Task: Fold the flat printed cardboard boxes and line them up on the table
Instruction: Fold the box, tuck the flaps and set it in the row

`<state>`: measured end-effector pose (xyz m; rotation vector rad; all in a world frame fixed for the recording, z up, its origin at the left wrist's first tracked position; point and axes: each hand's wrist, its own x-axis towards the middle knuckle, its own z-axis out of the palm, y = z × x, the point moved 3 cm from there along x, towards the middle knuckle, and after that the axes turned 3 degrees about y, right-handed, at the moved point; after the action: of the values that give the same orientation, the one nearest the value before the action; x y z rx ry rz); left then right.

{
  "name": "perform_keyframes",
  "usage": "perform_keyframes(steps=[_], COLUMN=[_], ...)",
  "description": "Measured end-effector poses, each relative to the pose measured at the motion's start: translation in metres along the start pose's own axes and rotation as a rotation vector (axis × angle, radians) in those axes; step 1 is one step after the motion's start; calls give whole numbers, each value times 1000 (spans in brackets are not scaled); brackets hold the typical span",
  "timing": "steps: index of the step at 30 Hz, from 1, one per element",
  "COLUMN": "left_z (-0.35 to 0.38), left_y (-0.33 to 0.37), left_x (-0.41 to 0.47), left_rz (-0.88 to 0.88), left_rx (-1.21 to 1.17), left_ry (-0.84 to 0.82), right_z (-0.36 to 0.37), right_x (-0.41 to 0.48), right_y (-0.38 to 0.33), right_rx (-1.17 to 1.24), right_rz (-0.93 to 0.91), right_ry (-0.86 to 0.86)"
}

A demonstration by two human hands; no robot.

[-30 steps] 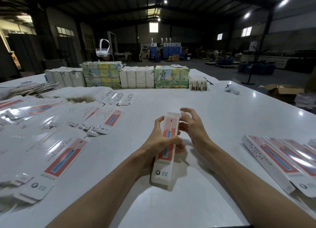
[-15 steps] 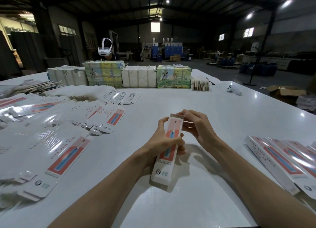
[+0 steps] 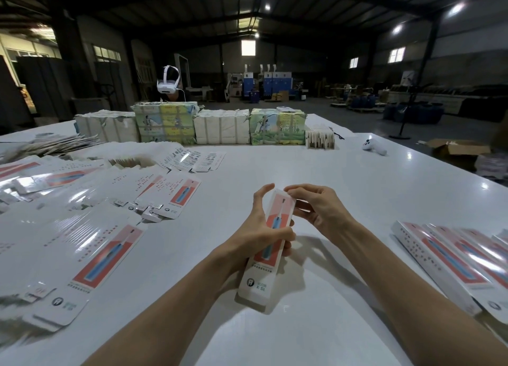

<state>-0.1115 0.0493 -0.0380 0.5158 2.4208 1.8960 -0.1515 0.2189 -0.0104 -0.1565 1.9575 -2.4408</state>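
A long narrow folded box [image 3: 264, 264], white with a red panel and a blue toothbrush print, stands tilted with its near end on the white table [image 3: 343, 189]. My left hand [image 3: 261, 233] grips its middle from the left, thumb across the front. My right hand [image 3: 316, 209] pinches the flap at its far top end. Several flat printed boxes [image 3: 104, 253] lie spread over the left of the table. Several folded boxes [image 3: 450, 258] lie side by side in a row at the right edge.
Bundled stacks of cardboard [image 3: 220, 129] line the far side of the table, with a small stack of cards [image 3: 320, 140] beside them. A white controller [image 3: 373, 147] lies at the far right. A white headset [image 3: 167, 84] sits behind the bundles.
My right hand has shifted from the box's right side to its top end and now pinches the flap. My left hand keeps its grip, and the box stays tilted.
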Motion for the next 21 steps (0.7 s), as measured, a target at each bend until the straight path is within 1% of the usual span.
perform_keyframes(steps=[4, 8, 10, 13, 18, 21], left_z=[-1, -5, -7, -9, -10, -7], left_y=[1, 2, 3, 8, 13, 14], left_x=[-1, 0, 0, -1, -7, -8], left_rz=[17, -4, -11, -4, 2, 9], left_rx=[-28, -105, -158, -203, -256, -262], left_ry=[-35, 18, 57, 110, 70, 59], right_z=[0, 6, 11, 17, 20, 20], right_x=[-2, -5, -7, -11, -19, -20], right_y=[-3, -4, -2, -2, -13, -17], right_rx=[-17, 23, -9, -130, -330, -416], right_rz=[-7, -22, -88, -201, -420, -468], right_ry=[-50, -167, -162, -125, -112, -88])
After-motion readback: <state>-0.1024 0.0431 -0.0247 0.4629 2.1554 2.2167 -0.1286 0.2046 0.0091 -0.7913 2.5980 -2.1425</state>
